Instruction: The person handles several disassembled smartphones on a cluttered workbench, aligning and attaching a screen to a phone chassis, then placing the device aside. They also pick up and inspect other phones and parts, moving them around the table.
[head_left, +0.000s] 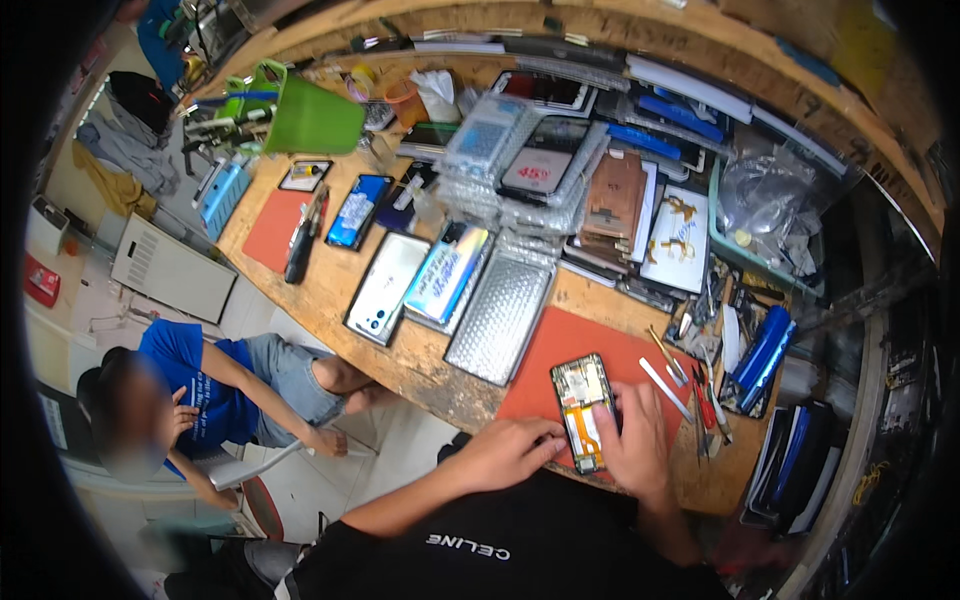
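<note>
While both hands pinched the opened phone point(583, 408) on the red mat point(530, 365), left hand point(508, 452) at its lower edge, right hand point(632, 440) curled alongside, one slip might have torn the orange flex ribbon point(583, 428).

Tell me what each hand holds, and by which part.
Both hands steady the opened phone on the red mat: the left hand at its lower left edge, the right hand along its right side.

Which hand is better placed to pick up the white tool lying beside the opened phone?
The right hand, probably. It rests on the opened phone's right edge, and the white tool lies just to its right on the orange mat. The left hand would have to cross over.
</note>
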